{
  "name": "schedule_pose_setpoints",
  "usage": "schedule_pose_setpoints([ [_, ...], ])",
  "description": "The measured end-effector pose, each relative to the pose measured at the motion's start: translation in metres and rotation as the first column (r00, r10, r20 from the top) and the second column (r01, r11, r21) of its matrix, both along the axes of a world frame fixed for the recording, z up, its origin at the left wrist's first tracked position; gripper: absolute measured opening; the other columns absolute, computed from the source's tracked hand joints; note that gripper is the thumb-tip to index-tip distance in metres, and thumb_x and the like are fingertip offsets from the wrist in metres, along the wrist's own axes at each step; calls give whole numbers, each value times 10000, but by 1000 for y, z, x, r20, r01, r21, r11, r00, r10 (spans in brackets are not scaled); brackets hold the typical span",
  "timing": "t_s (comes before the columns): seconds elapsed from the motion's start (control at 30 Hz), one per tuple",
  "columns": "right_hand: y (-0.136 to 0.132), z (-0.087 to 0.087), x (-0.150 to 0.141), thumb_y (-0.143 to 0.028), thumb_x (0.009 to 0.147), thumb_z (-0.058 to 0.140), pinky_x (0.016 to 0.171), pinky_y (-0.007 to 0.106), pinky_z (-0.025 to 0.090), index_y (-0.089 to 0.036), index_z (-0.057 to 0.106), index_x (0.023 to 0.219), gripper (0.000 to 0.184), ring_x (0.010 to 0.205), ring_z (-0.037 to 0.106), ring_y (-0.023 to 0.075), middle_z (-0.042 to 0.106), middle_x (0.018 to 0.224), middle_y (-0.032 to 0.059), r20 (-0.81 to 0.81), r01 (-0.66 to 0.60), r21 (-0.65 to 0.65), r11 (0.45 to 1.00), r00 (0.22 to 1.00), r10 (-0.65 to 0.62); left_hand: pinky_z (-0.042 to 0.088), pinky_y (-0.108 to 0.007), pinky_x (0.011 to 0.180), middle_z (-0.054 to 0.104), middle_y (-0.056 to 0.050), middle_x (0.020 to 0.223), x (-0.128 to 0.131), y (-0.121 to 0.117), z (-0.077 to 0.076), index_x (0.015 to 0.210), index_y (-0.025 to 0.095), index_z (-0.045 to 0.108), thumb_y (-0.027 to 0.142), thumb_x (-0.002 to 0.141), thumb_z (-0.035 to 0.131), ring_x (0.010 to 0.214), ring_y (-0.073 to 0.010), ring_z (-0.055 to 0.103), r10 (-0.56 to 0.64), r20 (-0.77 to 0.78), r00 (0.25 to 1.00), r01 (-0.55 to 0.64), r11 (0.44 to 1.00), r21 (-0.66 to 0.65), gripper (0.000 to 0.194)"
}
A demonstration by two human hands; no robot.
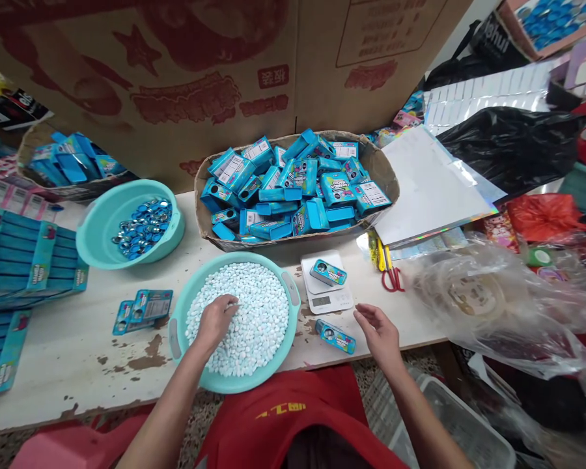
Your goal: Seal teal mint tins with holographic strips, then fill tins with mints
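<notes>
My left hand (217, 320) is over the turquoise basin (189, 358), its fingers curled together at the small white candies (254, 312). What the fingers hold, if anything, is hidden. To the right, my right hand (378, 329) hovers at the lower right corner of the white digital scale (329, 303), fingers stretched out and nothing in them. A blue candy tin (329, 272) rests on the scale's plate. Between that scale and the table's front edge lies another blue tin (336, 336), close to my right fingertips.
Behind stands a cardboard tray (393, 179) heaped with blue tins. A smaller turquoise bowl (95, 238) holds shiny blue and silver pieces. Two tins (144, 309) lie left of the candy basin. Red-handled scissors (392, 279) and plastic bags (469, 299) are at right.
</notes>
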State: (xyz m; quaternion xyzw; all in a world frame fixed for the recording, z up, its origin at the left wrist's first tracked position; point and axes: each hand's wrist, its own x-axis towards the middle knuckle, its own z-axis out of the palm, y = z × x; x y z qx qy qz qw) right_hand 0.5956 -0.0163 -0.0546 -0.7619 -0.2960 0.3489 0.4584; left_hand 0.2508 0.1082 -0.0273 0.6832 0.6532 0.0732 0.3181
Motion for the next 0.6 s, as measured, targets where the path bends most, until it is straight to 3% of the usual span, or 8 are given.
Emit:
schedule_pose_setpoints([
  [0.23,-5,-5,-1,-549,655,698,800,444,549,-188,656,869,422,813,679,245,724,905,109,-22,-15,3,1000,1000,15,432,-282,635,697,-37,823,-1,8,13,788,224,642,350,717,511,740,-224,619,93,22,995,-90,990,-111,195],
  [0.37,-9,-8,2,-558,653,698,804,447,548,-189,653,865,428,804,681,245,727,904,109,-43,-14,6,1000,999,14,398,-281,638,697,-19,765,6,11,19,715,248,651,317,735,506,743,-229,612,-33,-77,997,30,999,-41,161],
  [0.47,-12,-11,5,-561,654,697,804,446,546,-190,653,864,428,802,680,244,726,903,110,-46,0,1,1000,999,0,396,-298,657,689,-32,739,19,12,26,726,267,676,313,746,530,769,-250,601,-25,-137,990,31,999,41,155],
  [0.53,-14,-12,7,-564,654,695,803,444,545,-188,651,864,433,805,677,245,724,903,111,-46,20,0,1000,999,-20,413,-309,706,691,-32,766,39,14,32,744,275,687,311,749,556,801,-248,596,12,-31,999,-8,994,114,136],
  [0.6,-16,-11,8,-564,665,684,806,441,541,-184,650,864,430,816,675,249,722,906,115,-48,24,-8,1000,999,-24,424,-309,753,695,-23,797,71,17,38,754,278,693,311,756,586,800,-227,596,-12,202,979,-18,988,150,111],
])
